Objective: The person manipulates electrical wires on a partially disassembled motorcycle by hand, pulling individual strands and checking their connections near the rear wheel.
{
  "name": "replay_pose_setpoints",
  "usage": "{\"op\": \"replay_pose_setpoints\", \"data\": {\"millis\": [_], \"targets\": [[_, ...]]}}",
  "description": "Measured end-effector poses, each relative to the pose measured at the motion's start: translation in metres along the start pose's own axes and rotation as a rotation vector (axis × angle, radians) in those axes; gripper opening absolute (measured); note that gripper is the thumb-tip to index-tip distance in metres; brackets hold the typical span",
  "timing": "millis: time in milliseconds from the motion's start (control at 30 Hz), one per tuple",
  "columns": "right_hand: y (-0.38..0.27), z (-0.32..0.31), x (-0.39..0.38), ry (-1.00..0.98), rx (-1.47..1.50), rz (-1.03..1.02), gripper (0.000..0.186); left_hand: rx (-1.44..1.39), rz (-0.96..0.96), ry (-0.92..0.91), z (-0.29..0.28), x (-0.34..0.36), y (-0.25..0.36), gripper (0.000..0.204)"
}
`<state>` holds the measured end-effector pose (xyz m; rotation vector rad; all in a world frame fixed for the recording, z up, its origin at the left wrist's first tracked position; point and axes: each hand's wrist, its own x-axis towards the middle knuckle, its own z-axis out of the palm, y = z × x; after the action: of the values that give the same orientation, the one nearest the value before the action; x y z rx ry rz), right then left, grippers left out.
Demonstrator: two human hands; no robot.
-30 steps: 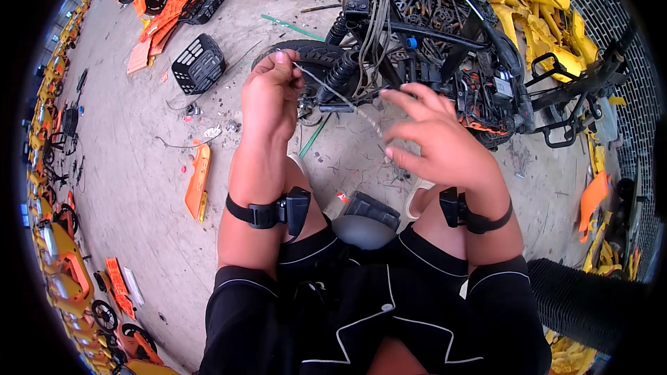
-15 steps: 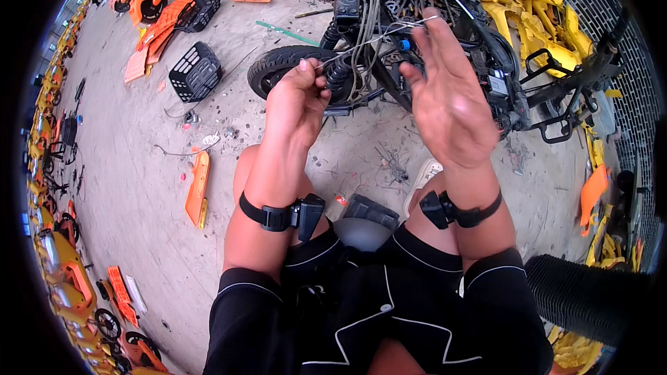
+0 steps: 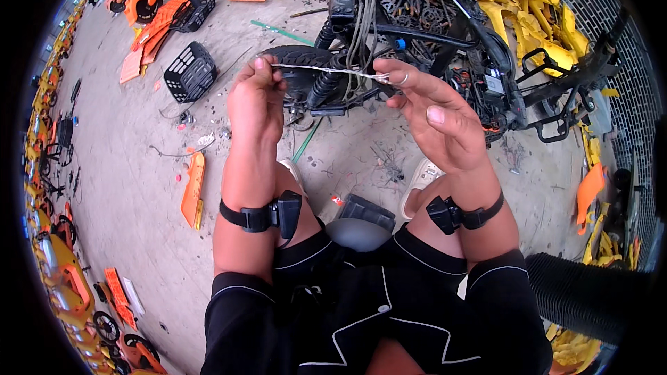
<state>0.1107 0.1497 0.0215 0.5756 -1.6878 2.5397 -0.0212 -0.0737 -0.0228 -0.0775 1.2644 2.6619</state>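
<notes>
My left hand [image 3: 256, 101] pinches one end of a thin pale wire [image 3: 323, 70] between thumb and fingers. The wire is stretched level across to my right hand [image 3: 434, 118], whose fingertips hold its other end with the palm turned toward me. Both hands are raised in front of a stripped black scooter frame [image 3: 431, 35] full of cables and rusty parts. Its black front tyre [image 3: 295, 69] lies just behind the wire. Black straps with small devices sit on both wrists.
Yellow plastic body panels [image 3: 535, 0] are piled at the back right. Orange panels [image 3: 194, 187] and black baskets [image 3: 189, 71] lie on the concrete floor at left. A green rod [image 3: 281, 31] lies near the tyre. A black ribbed tube [image 3: 590, 292] is at lower right.
Both hands rose from near the scooter's cables and drew apart. The wire, loosely handled before, is now pulled straight between them.
</notes>
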Motion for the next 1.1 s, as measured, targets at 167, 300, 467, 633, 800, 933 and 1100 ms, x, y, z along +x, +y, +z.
{"op": "replay_pose_setpoints", "data": {"millis": [167, 300, 467, 633, 800, 933, 1100], "targets": [[0.001, 0.013, 0.006, 0.18, 0.155, -0.131, 0.042, 0.032, -0.024, 0.018, 0.005, -0.007, -0.011, 0.017], [0.01, 0.012, 0.011, 0.552, -0.004, -0.259, 0.024, 0.058, -0.027, 0.009, 0.012, -0.012, -0.02, 0.016], [0.018, -0.006, 0.026, 0.826, -0.075, -0.28, 0.016, 0.06, 0.031, -0.043, 0.022, -0.025, -0.028, 0.013], [0.021, -0.015, 0.029, 0.797, -0.037, -0.291, 0.022, 0.051, 0.075, -0.044, 0.02, -0.025, -0.026, 0.012], [0.011, -0.016, 0.026, 0.65, -0.271, -0.107, 0.039, 0.134, 0.263, -0.096, 0.01, -0.02, -0.01, 0.012], [0.012, -0.016, 0.026, 0.657, -0.321, 0.036, 0.044, 0.247, 0.525, -0.209, 0.009, -0.024, -0.003, 0.012], [0.017, -0.023, 0.027, 0.619, -0.479, 0.141, 0.03, 0.5, 0.781, -0.374, 0.014, -0.034, 0.005, 0.009]]}}
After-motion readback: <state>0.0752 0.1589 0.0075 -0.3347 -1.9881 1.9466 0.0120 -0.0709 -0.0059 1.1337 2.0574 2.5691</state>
